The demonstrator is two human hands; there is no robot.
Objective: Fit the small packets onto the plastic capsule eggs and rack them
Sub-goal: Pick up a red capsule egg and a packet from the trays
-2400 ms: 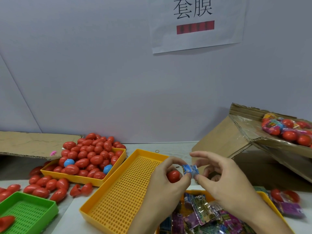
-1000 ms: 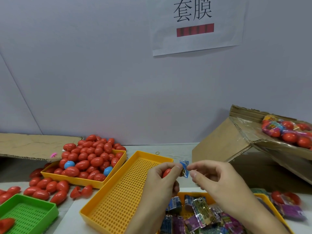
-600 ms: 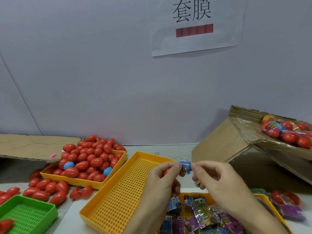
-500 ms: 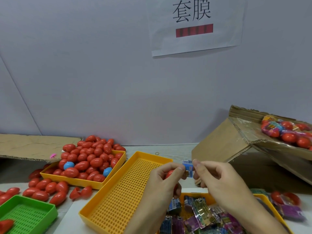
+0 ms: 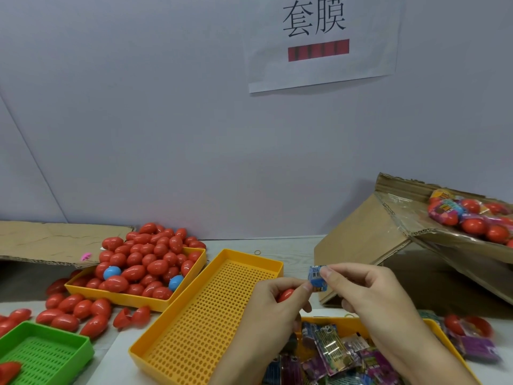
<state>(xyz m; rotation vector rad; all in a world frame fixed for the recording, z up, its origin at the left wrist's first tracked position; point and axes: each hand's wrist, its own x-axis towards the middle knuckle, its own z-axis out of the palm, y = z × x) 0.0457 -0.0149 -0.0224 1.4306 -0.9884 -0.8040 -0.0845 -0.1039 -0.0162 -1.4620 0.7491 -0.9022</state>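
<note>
My right hand [image 5: 372, 290] pinched the blue packet [image 5: 317, 277], now turned face-on just above my left hand [image 5: 280, 301], which gripped the red egg [image 5: 286, 295]. Half a second before, the packet had been edge-on. I judged it opened for sleeving; perforated rack [image 5: 211, 309] left of both hands.

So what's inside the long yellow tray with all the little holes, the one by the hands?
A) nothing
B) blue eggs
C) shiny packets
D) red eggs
A: the perforated yellow tray shows only its bare holed floor, while the red eggs fill the other yellow tray behind it.
</note>
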